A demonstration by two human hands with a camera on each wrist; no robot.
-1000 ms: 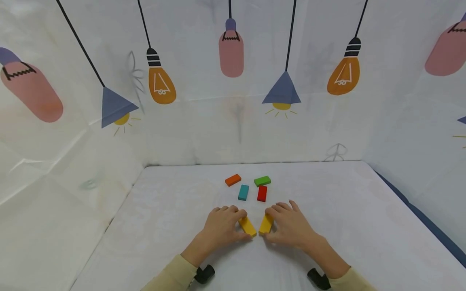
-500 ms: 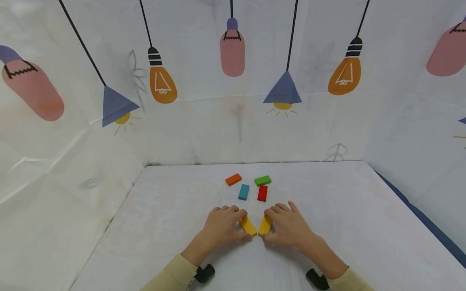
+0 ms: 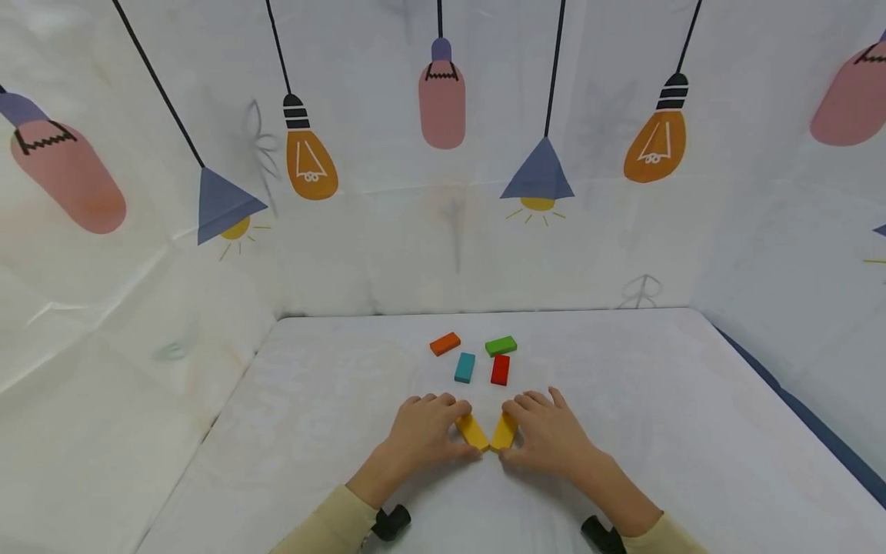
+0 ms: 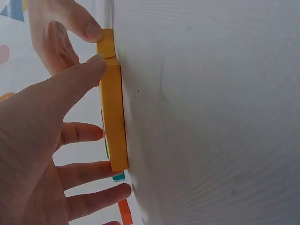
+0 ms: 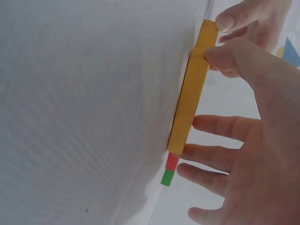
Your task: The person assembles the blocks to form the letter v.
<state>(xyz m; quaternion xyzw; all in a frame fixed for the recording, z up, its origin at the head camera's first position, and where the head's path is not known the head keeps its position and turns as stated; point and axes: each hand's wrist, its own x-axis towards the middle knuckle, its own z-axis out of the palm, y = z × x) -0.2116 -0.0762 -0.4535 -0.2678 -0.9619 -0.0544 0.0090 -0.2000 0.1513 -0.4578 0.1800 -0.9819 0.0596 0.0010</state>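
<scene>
Two yellow wooden blocks lie flat on the white table, their near ends meeting in a V shape in the head view. My left hand [image 3: 424, 431] holds the left yellow block [image 3: 473, 432] between thumb and fingers, the thumb at its near end. The right yellow block [image 3: 504, 432] is held the same way by my right hand [image 3: 551, 435]. From the left wrist, the left block's long side shows, with the right block [image 4: 106, 43] against its end. In the right wrist view the two thumbs sit close to each other by the joint.
Beyond the hands lie a teal block [image 3: 464, 368], a red block [image 3: 500, 370], an orange block [image 3: 444, 344] and a green block [image 3: 501, 345]. The white table [image 3: 332, 385] ends at a sheet wall [image 3: 388, 254] printed with lamps.
The right hand has slid its yellow block slightly left, closing the small gap to the left block. The left hand and the other blocks have stayed in place.
</scene>
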